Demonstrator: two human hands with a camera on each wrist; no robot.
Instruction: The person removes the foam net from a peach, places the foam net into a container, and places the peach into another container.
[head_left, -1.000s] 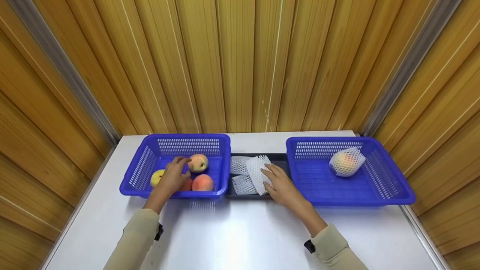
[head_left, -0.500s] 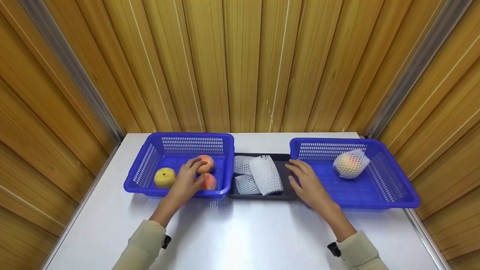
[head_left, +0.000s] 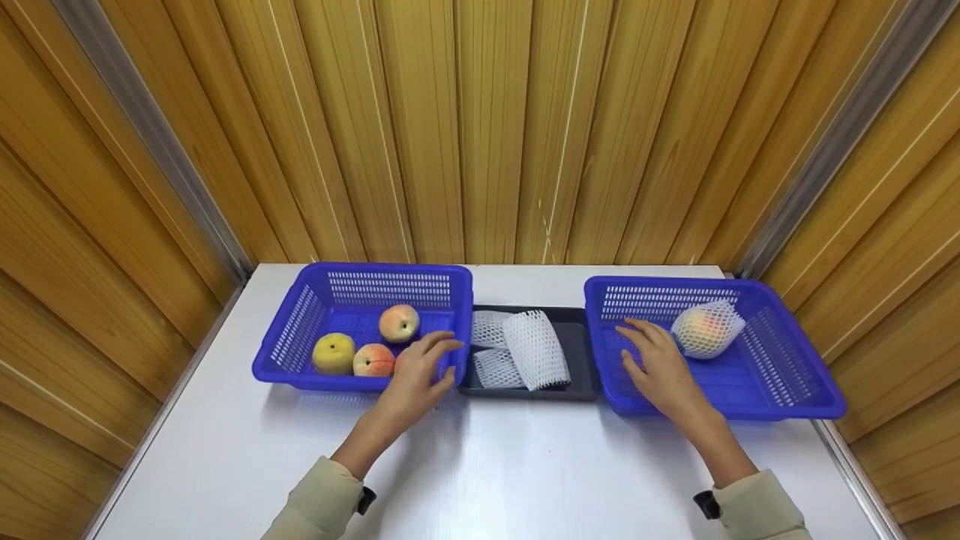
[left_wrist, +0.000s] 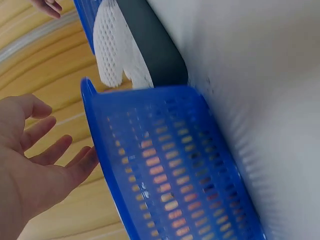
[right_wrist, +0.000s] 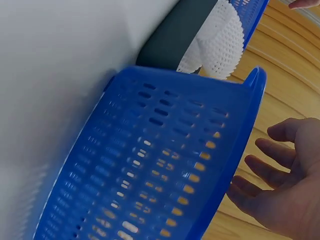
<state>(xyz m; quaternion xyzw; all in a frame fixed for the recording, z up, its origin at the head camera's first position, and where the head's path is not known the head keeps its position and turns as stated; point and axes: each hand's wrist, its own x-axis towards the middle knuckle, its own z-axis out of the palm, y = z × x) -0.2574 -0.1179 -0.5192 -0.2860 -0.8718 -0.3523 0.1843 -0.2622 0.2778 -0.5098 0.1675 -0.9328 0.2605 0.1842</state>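
Observation:
My left hand [head_left: 417, 384] hovers over the front right corner of the left blue basket [head_left: 279, 360], fingers loosely bent and holding nothing. Inside that basket lie a yellow peach [head_left: 333, 355], a pinkish peach [head_left: 373, 361] and another peach [head_left: 399, 322] behind them; one more is mostly hidden by the left hand. Over the left side of the right blue basket [head_left: 795, 375] hangs my right hand [head_left: 663, 373], relaxed and bare of any object. Right of its fingers, a peach in a white foam net [head_left: 706, 330] lies in that basket. Both wrist views show the hands beside the basket rims.
A black tray [head_left: 581, 360] stands between the two baskets, with white foam net sleeves [head_left: 537, 351] piled toward its left side. Everything stands on a white table [head_left: 510, 465]. Wood-patterned panels [head_left: 487, 135] rise behind and on both sides.
The right hand has left the foam net sleeve in the tray and moved right over the right basket. The left hand has moved right, off the peaches, toward its basket's corner.

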